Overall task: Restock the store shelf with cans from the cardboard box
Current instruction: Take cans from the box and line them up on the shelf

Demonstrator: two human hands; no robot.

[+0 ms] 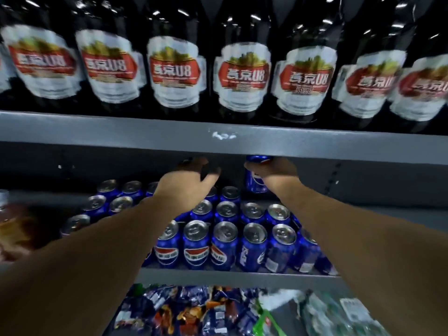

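Shelf (218, 277), can (255, 183) within right hand (276, 172)

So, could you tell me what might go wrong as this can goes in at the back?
The held can is just under the upper shelf edge, so it may knock there. Lowered carelessly, it could topple the standing cans below the right hand.
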